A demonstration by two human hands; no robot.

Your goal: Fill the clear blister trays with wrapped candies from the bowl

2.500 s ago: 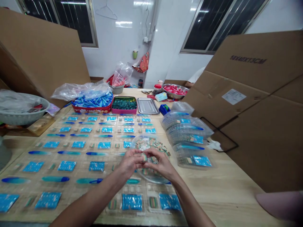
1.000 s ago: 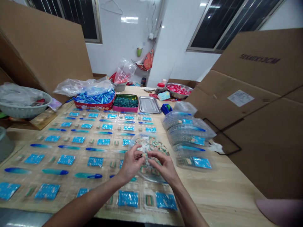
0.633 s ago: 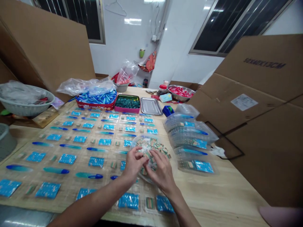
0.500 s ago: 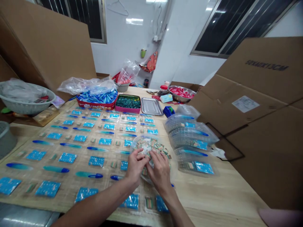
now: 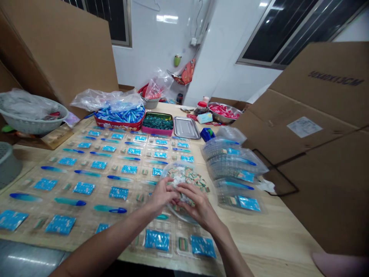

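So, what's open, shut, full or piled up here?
Left hand, curled, grip unclear.
Right hand, curled, grip unclear.
Clear bowl, open, striped pieces inside.
Red tub, partly covered, heaped with blue pieces.
Pink tin, open, teal pieces inside.
Steel bowl, open, pink pieces inside.
Red-lidded jar, shut.
Right-side packs, overlapping.

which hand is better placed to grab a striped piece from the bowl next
Probably the right hand: it is over the bowl, closer to the heap of striped pieces; the left hand is at the bowl's left edge. Anything between them is hidden.
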